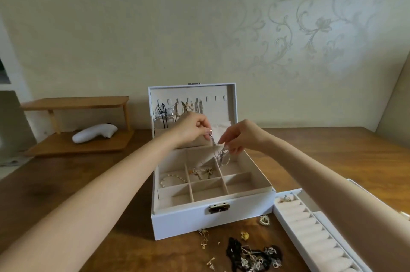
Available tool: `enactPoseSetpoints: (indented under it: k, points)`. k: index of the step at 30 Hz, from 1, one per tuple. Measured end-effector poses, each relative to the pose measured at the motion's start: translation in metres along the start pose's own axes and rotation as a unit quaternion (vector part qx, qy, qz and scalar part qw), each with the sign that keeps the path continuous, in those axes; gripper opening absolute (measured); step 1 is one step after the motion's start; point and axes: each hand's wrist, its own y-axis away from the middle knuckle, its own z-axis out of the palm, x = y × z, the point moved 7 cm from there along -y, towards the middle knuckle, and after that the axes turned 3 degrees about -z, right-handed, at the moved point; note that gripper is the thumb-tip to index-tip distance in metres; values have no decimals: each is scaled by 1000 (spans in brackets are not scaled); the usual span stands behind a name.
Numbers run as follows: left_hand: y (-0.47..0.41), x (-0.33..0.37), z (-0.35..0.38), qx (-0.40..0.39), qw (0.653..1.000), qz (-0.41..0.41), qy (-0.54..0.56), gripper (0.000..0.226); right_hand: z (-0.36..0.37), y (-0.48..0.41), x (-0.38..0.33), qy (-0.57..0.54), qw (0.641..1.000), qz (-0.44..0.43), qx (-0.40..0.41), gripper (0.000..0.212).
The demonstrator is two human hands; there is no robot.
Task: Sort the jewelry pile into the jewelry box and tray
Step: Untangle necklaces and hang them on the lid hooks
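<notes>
A tangled pile of gold, silver and black lace jewelry [255, 256] is lying loose on the brown wooden counter [66, 194], just in front of the white rectangular jewelry box [199, 220] with the brass clasp. Just to the right of the box, a long white tray [310, 238] lined with cream ring rolls is being borne by the counter, and a small silver ring [287, 199] is being carried at its far end. Inside the box, a pale beaded bracelet [173, 179] is being held in the left middle compartment, and gold-toned pieces [203, 172] in the compartment beside it. Over the rear compartments of the box, a thin silver chain [222, 159] is being held up by both hands. Its upper end is being pinched by the fingers [207, 132] of the left hand [195, 126]. Lower down it is being pinched by the narrowed fingers [221, 141] of the right hand [241, 136], with the slack hanging over the rear right compartment. Behind the hands, silver and gold necklaces [184, 110] are being carried on hooks in the box's upright lid [230, 103]. Well to the left of the box, a white curved object [94, 133] is being carried by a two-tier light wooden shelf [77, 103].
</notes>
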Motion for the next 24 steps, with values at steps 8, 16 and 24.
enactPoseSetpoints:
  k: [8, 16, 24]
  points:
    - [-5, 24, -20, 43, 989, 51, 128, 14, -8, -7, -30, -159, 986, -44, 12, 18]
    - [-9, 31, -39, 109, 993, 39, 29, 9, -46, -12, -55, -67, 981, -90, 159, 17]
    - [-10, 28, -39, 53, 969, 5, 242, 11, -57, -16, -56, -107, 978, -92, 154, 9]
